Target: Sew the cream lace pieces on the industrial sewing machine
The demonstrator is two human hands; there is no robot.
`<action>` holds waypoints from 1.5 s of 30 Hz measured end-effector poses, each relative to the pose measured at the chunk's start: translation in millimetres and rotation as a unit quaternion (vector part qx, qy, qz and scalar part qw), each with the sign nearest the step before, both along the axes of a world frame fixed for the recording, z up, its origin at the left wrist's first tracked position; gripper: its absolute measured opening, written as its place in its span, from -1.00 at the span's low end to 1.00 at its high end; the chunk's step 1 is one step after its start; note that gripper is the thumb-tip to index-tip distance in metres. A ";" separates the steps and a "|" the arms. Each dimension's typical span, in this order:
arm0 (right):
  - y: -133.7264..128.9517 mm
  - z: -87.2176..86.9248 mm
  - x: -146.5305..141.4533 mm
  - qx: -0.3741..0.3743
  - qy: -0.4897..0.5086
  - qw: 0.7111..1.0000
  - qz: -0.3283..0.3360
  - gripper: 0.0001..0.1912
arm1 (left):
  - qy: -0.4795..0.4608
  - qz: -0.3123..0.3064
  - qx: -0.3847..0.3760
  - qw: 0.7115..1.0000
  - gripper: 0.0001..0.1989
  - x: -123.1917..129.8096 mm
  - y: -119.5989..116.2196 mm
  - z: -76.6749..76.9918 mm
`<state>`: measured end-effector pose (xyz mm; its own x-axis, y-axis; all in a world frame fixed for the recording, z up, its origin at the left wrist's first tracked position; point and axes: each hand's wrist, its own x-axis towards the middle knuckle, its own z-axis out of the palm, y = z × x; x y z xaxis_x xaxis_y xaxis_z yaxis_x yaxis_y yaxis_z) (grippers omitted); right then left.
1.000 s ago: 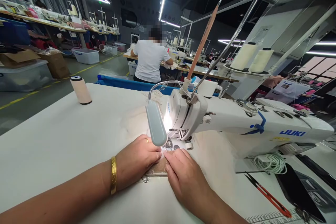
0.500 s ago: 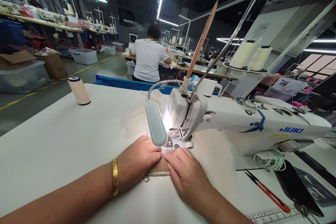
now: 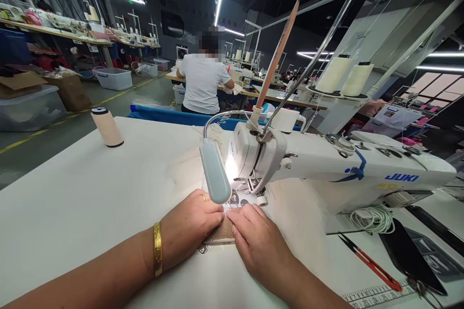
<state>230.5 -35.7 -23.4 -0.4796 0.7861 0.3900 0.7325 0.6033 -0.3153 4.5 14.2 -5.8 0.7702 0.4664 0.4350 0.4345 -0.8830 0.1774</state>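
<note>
My left hand (image 3: 192, 222), with a gold bangle and a ring, rests in front of the sewing machine's needle area, its fingertips pinched together on thin, sheer pale fabric (image 3: 297, 203). Close beside it, my right hand (image 3: 259, 236) is closed too, thumb and forefinger pressing the same fabric. The fingertips almost meet just in front of the presser foot (image 3: 234, 198). Below them lies a tan-brown plate (image 3: 223, 234) with a pale front edge. A grey-green gooseneck lamp (image 3: 215, 171) hangs over my left fingers and partly hides the needle of the white sewing machine (image 3: 308, 154).
A peach thread cone (image 3: 108, 128) stands on the white table (image 3: 72, 203) at left. On the right lie red-handled tweezers (image 3: 369, 263), a coil of pale cord (image 3: 371, 220), a black phone-like slab (image 3: 409, 256) and a ruler (image 3: 377, 294). Ahead, a person in white (image 3: 203, 82) sits working.
The view has shifted very slightly. Both hands keep nearly the same place and grip at the presser foot; no clear movement of the fabric shows.
</note>
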 end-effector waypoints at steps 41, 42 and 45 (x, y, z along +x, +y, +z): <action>2.8 -8.4 11.5 0.032 0.056 0.998 0.000 -0.71 | 0.058 0.248 -0.081 0.964 -0.56 -3.5 22.5 -4.7; 2.2 -7.3 9.8 0.046 0.052 0.998 0.008 -0.70 | 0.058 0.246 -0.076 0.965 -0.56 -4.7 20.4 -4.6; 1.7 -5.3 4.7 0.079 0.049 0.995 0.022 -0.68 | 0.051 0.236 -0.054 0.969 -0.65 -10.3 17.2 -4.2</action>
